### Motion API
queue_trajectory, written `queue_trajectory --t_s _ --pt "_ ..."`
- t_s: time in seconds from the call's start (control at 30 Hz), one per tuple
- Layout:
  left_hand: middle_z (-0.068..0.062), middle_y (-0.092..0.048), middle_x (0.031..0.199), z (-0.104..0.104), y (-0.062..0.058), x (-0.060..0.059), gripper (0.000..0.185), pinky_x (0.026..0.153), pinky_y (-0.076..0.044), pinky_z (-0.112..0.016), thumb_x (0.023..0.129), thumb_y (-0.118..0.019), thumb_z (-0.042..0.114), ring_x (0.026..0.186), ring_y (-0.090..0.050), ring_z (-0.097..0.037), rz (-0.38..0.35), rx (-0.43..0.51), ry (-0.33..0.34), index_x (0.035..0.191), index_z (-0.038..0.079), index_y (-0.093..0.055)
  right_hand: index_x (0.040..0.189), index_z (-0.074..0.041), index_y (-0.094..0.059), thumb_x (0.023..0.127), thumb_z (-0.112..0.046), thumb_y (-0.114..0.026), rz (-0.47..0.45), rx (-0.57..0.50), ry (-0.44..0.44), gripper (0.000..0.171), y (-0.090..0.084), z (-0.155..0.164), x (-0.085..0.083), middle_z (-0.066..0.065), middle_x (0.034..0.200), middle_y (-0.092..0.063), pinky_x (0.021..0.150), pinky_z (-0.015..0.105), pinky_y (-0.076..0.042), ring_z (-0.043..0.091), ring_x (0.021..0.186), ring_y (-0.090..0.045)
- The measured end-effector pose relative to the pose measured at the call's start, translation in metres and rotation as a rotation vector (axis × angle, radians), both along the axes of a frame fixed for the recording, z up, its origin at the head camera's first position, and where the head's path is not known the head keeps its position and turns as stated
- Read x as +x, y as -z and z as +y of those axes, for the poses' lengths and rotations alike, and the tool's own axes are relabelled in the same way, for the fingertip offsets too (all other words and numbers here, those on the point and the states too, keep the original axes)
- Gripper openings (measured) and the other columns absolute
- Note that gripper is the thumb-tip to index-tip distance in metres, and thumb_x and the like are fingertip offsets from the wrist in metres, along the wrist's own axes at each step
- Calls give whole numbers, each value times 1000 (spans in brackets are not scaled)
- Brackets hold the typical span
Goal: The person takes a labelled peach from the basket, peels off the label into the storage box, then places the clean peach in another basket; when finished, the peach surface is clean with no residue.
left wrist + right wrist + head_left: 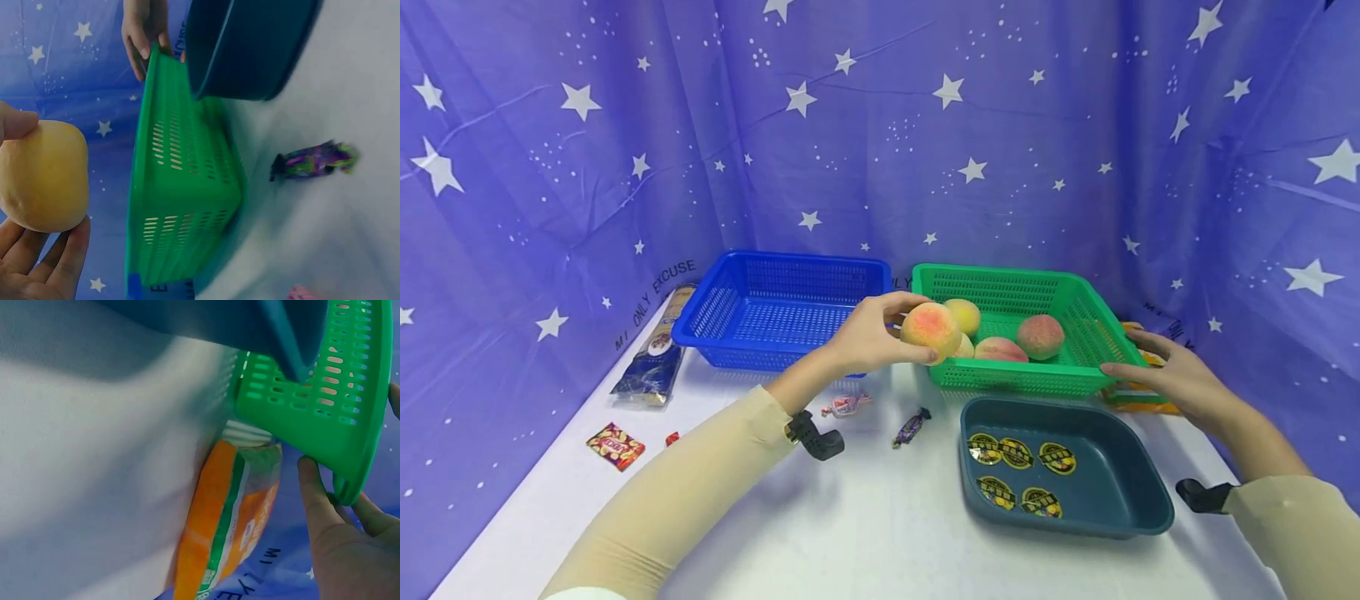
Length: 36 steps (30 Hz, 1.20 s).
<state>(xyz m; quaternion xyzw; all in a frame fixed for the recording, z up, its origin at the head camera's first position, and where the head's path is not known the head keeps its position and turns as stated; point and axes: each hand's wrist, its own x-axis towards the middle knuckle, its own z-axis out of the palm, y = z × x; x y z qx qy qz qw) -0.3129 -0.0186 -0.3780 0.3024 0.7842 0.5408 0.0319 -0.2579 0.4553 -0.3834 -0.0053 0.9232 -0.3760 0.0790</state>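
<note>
My left hand (871, 335) holds a yellow peach with a red blush (931, 331) above the front left of the green basket (1011, 379). In the left wrist view, thumb and fingers curl round the peach (47, 178). Several more peaches lie inside the basket, among them a yellow one (962, 317) and a dark red one (1041, 337); the raised peach partly covers another. At the basket's right end, my right hand (1191, 383) grips the corner of the rim, thumb against the outer wall in the right wrist view.
A blue basket (782, 360) stands at left. Nearer lies a dark teal basin (1120, 475) with round stickers. Wrapped candies (912, 428), a red packet (615, 446) and a dark blue bag (651, 367) lie on the white table. An orange bag (219, 519) sits beside the green basket.
</note>
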Motion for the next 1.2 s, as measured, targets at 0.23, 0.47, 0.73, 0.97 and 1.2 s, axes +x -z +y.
queue_trajectory --t_s 0.23,0.47,0.73,0.97,1.2 --pt "-2 -74 136 21 -10 -18 70 94 -67 -32 84 -98 26 118 -73 -20 8 -43 -13 147 18 -69 178 -9 3 110 -48 -67 -11 -22 15 105 7 3 -6 40 180 -3 119 86 -31 70 161 -11" --pt "2 -76 133 47 -17 -35 71 90 -65 -35 83 -98 33 115 -75 -19 -5 -77 -31 148 24 -69 179 -10 2 108 -53 -70 -25 -12 44 109 8 3 -9 40 180 -8 120 84 -33 69 161 -15" --pt "5 -75 127 80 -19 -59 69 88 -62 -33 84 -97 35 110 -70 -13 -59 -107 -96 146 24 -71 178 -11 1 109 -52 -68 -17 1 34 106 10 3 -10 40 179 -9 117 80 -38 69 160 -18" --pt "2 -71 136 117 -18 -78 71 88 -61 -29 87 -95 37 113 -67 -12 -110 -151 -99 150 19 -67 178 -8 1 110 -50 -67 -7 33 30 105 8 9 -6 42 178 -8 111 71 -48 70 158 -18" --pt "4 -73 132 142 -10 -92 67 86 -62 -29 89 -94 36 110 -67 -10 -160 -145 -126 148 18 -69 178 -9 2 111 -49 -66 -17 30 30 104 9 7 -9 40 179 -8 99 39 -54 68 159 -20"
